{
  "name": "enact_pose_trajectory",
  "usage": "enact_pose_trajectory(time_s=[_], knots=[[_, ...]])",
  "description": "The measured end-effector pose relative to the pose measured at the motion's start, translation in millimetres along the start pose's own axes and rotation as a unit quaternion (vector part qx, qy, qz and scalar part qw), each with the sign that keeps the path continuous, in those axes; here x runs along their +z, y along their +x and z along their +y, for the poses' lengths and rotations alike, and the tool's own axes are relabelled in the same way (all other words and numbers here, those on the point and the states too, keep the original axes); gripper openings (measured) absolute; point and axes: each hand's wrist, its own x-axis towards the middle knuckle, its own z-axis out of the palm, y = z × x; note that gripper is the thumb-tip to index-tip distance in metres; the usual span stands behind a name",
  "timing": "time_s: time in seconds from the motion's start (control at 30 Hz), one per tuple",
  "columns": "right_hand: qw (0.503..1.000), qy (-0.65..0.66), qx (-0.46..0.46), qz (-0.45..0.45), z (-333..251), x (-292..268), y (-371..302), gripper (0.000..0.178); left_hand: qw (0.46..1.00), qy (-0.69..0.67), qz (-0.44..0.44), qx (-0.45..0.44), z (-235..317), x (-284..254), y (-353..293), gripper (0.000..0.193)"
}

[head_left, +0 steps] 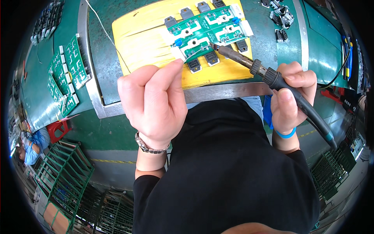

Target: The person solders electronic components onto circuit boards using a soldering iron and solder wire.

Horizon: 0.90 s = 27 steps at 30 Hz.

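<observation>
My right hand point(292, 93) grips a soldering iron point(302, 103) by its black handle. Its tip rests at or just over the middle of a green circuit board point(208, 29). My left hand point(154, 101) is pinched at the board's near-left corner. A thin pale solder wire point(103, 27) runs down to that hand, and a fine length of it seems to reach from the fingertips toward the iron's tip. Black components with metal tabs point(211, 58) stick out along the board's near and far sides. The board lies on a yellow pad point(136, 35).
At left, several green circuit boards point(76, 58) stand together beyond a metal edge strip point(93, 85). Loose black components point(282, 17) lie at the far right. The bench's metal front edge point(226, 91) runs before me. Green wire racks point(62, 171) stand on the floor at left.
</observation>
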Motion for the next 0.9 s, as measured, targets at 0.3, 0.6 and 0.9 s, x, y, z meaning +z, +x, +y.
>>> enact_pose_trajectory(time_s=[0.3,0.6,0.9], knots=[[0.999,0.028,-0.031,0.015,-0.5,-3.2,1.1,0.027,0.999,0.026,0.02,-0.031,3.6,-5.7,2.1,0.019],[1.0,-0.001,-0.001,-0.007,1.2,0.0,-1.6,0.028,1.0,0.001,0.009,-0.01,0.7,-0.7,-1.1,0.019],[1.0,-0.003,0.001,-0.011,2.7,1.3,-0.9,0.028,1.0,-0.009,0.002,0.008,-1.2,3.0,-0.4,0.019]])
